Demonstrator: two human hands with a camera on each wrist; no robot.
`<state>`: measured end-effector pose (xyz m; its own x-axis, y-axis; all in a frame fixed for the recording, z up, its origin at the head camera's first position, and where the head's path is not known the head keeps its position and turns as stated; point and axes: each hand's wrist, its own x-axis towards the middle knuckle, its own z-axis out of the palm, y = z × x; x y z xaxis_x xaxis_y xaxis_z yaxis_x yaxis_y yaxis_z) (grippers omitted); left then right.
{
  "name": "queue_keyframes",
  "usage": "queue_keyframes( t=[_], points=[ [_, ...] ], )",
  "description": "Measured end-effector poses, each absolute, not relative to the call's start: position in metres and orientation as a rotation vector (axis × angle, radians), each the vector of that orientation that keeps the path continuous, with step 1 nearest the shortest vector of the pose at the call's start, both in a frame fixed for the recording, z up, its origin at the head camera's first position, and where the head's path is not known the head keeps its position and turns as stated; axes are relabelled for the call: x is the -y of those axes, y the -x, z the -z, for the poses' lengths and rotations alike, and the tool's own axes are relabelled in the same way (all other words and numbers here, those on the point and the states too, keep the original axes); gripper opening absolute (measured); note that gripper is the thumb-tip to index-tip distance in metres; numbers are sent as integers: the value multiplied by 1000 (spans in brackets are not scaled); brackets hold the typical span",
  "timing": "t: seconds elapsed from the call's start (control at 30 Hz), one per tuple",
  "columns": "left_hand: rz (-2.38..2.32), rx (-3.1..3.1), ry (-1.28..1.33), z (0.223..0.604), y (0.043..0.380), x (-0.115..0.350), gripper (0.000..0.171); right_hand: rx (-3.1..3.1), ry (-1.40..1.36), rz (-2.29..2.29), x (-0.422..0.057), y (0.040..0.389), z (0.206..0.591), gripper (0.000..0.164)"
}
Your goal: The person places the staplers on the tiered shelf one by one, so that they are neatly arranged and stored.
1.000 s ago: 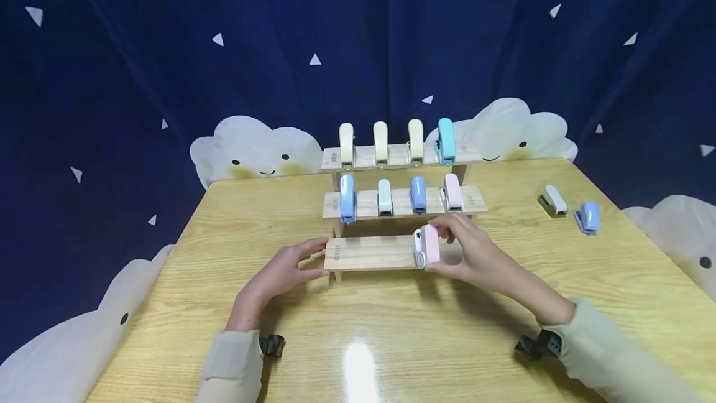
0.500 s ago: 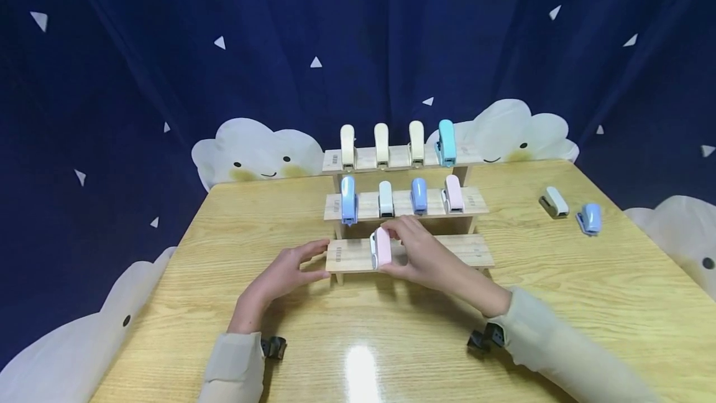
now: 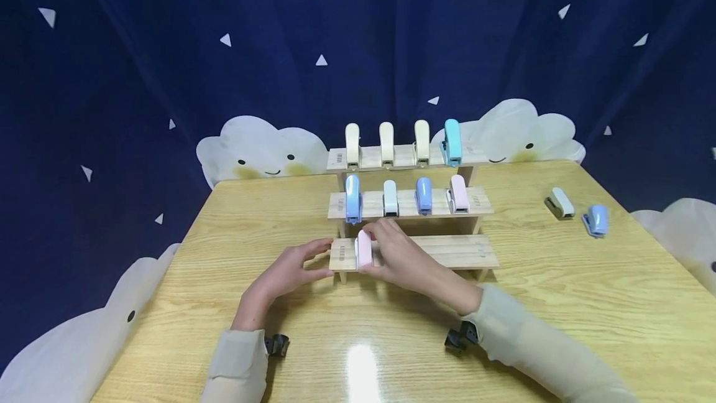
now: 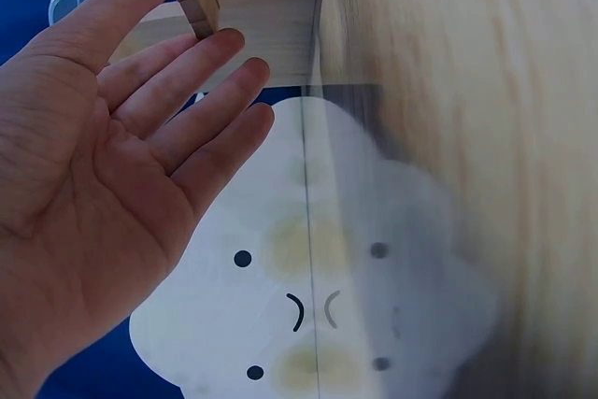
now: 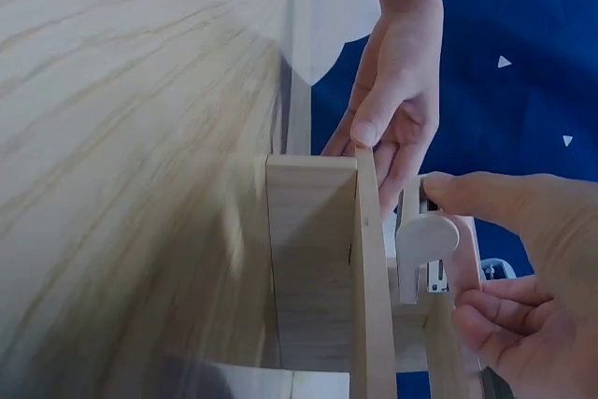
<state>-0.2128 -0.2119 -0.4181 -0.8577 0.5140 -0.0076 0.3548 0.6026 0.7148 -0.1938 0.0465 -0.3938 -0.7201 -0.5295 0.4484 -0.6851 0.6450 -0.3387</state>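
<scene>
My right hand (image 3: 403, 263) pinches a small pink-and-white stapler (image 3: 364, 249) between thumb and fingers, at the left part of the lowest tier (image 3: 447, 250) of a wooden step rack. In the right wrist view the stapler (image 5: 428, 238) stands right over the shelf board (image 5: 376, 296). At the rack's left end my left hand (image 3: 288, 272) touches the board's edge, thumb in front and fingers behind. The left wrist view shows that left hand (image 4: 103, 165) palm on, its fingers nearly straight and nothing held in the palm.
Blue (image 3: 353, 198), white (image 3: 390, 198) and pink (image 3: 458, 193) staplers line the middle tier. Cream (image 3: 386, 143) and teal (image 3: 453, 142) ones stand on top. A white-and-grey stapler (image 3: 560, 203) and a blue stapler (image 3: 597, 221) lie on the table's right side. A dark blue curtain (image 3: 358, 36) hangs behind.
My right hand has carried the pink stapler leftward along the lowest tier, from its right half to near its left end. The left hand has stayed at the board's left edge.
</scene>
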Motion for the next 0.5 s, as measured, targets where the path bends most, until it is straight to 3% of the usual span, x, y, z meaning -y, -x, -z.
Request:
queue_keyframes(
  t=[0.5],
  points=[
    [-1108,-2601,-711,417,213,212,68,2691,-923,-763,-36,201,397,66]
  ],
)
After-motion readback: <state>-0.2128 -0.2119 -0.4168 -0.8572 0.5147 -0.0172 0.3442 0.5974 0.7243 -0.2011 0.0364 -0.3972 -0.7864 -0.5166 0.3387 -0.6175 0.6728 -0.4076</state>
